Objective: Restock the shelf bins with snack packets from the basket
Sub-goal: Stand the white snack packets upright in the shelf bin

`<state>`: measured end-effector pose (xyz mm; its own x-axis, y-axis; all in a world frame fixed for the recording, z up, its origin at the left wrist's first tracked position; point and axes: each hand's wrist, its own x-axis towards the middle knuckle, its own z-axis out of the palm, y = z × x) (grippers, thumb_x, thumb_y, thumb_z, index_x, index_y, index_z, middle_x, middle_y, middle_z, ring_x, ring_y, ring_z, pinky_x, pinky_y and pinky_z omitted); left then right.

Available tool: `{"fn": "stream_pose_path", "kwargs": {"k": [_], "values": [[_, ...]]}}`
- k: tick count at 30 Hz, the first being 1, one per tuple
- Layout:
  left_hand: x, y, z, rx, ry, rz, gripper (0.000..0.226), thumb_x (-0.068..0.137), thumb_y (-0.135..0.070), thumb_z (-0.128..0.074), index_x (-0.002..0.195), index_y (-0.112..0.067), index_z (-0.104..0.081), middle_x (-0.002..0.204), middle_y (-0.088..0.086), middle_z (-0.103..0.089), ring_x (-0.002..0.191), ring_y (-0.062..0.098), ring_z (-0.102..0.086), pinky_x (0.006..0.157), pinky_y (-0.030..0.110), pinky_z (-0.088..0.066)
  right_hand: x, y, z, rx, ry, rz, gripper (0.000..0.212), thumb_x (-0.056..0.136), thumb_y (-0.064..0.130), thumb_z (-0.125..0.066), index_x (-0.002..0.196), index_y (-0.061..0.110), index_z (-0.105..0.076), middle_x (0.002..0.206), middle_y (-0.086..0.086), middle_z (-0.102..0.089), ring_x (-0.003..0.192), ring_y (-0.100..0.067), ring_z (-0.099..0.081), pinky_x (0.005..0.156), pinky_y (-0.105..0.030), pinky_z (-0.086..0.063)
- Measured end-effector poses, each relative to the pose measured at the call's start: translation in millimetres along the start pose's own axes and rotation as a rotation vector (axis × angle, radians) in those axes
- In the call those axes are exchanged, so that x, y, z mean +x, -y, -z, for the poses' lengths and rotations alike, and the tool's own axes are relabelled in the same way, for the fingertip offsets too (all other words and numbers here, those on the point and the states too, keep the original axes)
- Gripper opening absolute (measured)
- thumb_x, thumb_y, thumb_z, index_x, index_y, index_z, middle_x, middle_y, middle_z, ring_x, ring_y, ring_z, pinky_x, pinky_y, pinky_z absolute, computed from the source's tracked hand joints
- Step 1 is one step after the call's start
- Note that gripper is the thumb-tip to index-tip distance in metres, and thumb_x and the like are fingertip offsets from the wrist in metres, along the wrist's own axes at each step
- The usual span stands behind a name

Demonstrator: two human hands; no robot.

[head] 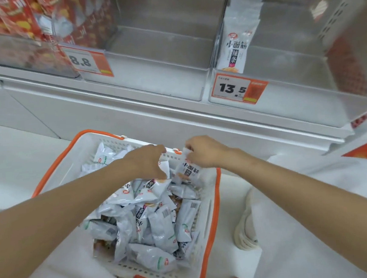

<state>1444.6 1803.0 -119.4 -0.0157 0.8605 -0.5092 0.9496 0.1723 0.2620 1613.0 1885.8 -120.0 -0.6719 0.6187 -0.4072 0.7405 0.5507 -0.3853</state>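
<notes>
My right hand [203, 152] pinches the top edge of 1 packet [188, 170], which hangs at the 1 o'clock corner of the basket [217, 202], just inside its rim. My left hand [149, 161] is at the basket's 12 o'clock, fingers curled round the white corner of a 2nd packet [164, 167] that lies on the pile [145, 219].

I judge this to be the pick-up step: both packets are low in the basket and neither has reached a bin. The next move calls for lifting them clear of the rim and carrying them up toward 1 o'clock, to the right bin [281, 52]. A row [236, 45] of the same white packets stands against its 9 o'clock wall, and mine should stand upright beside it.

Counted: 2 hands, 2 packets held, 1 basket. The pile holds more than 15 packets, too tangled for an exact number. 3 bins show. The red bin [12, 20] at 11 o'clock is stocked, the middle bin [159, 52] at 12 o'clock holds nothing, and the right one holds only that row, whose number I cannot tell. There are 2 price tags: 8.8 [87, 60] and 13.5 [238, 88].
</notes>
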Motion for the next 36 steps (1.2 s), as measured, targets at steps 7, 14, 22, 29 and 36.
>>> {"fn": "stream_pose_path", "kwargs": {"k": [7, 14, 22, 29, 36], "values": [[-18, -37, 26, -0.914, 0.078, -0.212, 0.035, 0.074, -0.006, -0.082, 0.103, -0.007, -0.062, 0.089, 0.003, -0.07, 0.081, 0.016, -0.067, 0.08, 0.033, -0.059, -45, 6, 80, 0.408, -0.229, 0.233, 0.021, 0.097, 0.014, -0.055, 0.08, 0.002, -0.059, 0.075, -0.016, -0.06, 0.065, -0.011, -0.049, 0.059, -0.032, -0.043], [-33, -61, 39, -1.065, 0.039, -0.229, 0.021, 0.083, -0.007, -0.072, 0.101, 0.003, -0.065, 0.088, 0.013, -0.072, 0.068, 0.013, -0.07, 0.064, 0.017, -0.054, -48, 3, 91, 0.171, -0.527, 0.212, 0.05, 0.092, 0.051, -0.056, 0.059, 0.016, -0.041, 0.057, 0.0, -0.047, 0.054, -0.016, -0.039, 0.054, -0.037, -0.027], [-28, -60, 49, -0.907, -0.002, -0.269, 0.011, 0.078, -0.008, -0.078, 0.081, -0.01, -0.067, 0.072, 0.0, -0.072, 0.065, 0.011, -0.069, 0.06, 0.017, -0.052, -44, -4, 100, 0.167, -0.568, 0.218, 0.058, 0.087, 0.051, -0.063, 0.053, 0.015, -0.034, 0.051, 0.0, -0.036, 0.051, -0.016, -0.029, 0.053, -0.035, -0.02], [-22, -55, 49, -1.027, -0.107, -0.251, 0.013, 0.079, -0.008, -0.077, 0.089, -0.007, -0.069, 0.079, 0.004, -0.074, 0.069, 0.014, -0.071, 0.063, 0.019, -0.054, -56, -6, 104, 0.664, -0.367, 0.148, 0.026, 0.086, 0.038, -0.071, 0.1, 0.018, -0.062, 0.079, 0.007, -0.071, 0.064, -0.007, -0.065, 0.059, -0.027, -0.052], [-13, -58, 58, -0.925, -0.214, -0.318, 0.048, 0.077, -0.023, -0.08, 0.12, -0.021, -0.059, 0.105, -0.006, -0.072, 0.094, 0.005, -0.069, 0.079, 0.02, -0.055, -79, -9, 132, 0.744, -0.554, 0.235, 0.012, 0.079, 0.011, -0.079, 0.09, 0.014, -0.074, 0.083, 0.003, -0.075, 0.072, -0.012, -0.068, 0.068, -0.028, -0.054]]}}
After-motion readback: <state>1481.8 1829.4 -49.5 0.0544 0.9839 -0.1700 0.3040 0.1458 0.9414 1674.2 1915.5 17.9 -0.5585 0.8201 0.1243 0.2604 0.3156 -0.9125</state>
